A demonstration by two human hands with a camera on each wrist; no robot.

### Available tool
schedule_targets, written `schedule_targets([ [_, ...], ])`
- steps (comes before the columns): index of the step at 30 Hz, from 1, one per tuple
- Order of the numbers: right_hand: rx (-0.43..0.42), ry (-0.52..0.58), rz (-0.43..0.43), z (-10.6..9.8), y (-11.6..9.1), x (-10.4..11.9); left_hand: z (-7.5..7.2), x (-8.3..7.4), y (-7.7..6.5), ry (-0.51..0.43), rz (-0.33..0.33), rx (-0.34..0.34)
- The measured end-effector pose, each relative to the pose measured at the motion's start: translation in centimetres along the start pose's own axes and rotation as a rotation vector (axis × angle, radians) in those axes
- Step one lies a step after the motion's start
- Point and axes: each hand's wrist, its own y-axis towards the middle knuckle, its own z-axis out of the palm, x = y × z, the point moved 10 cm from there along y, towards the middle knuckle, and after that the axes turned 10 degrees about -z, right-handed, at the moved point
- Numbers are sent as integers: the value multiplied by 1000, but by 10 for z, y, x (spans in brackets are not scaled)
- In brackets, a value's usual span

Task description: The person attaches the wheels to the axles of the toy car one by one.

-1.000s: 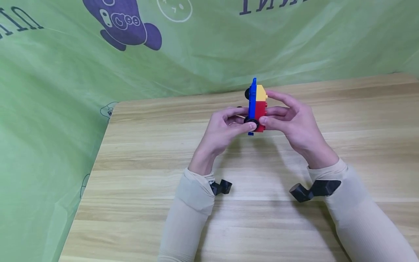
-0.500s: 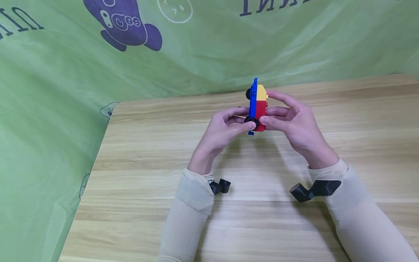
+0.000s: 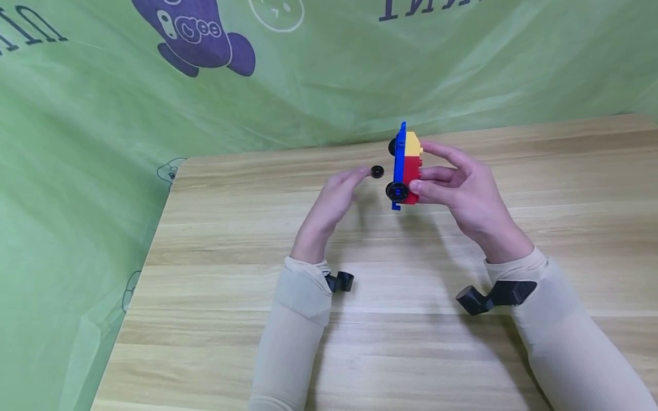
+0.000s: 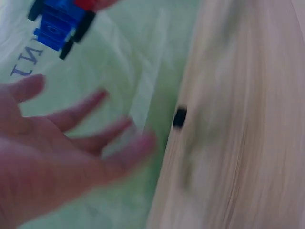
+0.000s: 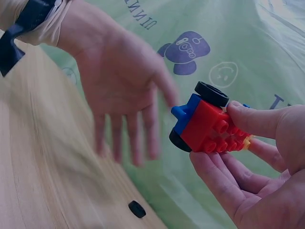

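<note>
My right hand (image 3: 469,195) pinched the toy car (image 3: 405,165) by its red brick (image 3: 410,171); left hand (image 3: 331,204) empty, fingers extended. Judged it light, stiff; blue chassis (image 3: 398,162) probably the safest hold.

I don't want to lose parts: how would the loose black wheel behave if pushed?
Lying flat, the loose black wheel would probably slide across the table rather than roll. Being round, it could well roll if stood upright. Being small, it is likely light.
</note>
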Motion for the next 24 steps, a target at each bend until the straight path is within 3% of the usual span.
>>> schedule_targets([
  [3, -3, 21, -1, -2, -1, 1, -6, 8, 3, 375, -58, -113],
  [6, -10, 41, 1, -3, -2, 2, 0, 12, 6, 599, -85, -105],
  [13, -42, 10, 7, -5, -3, 3, 25, 14, 15, 748, -35, 11],
  [24, -22, 66, 6, 3, -5, 5, 34, 10, 22, 821, -3, 14],
])
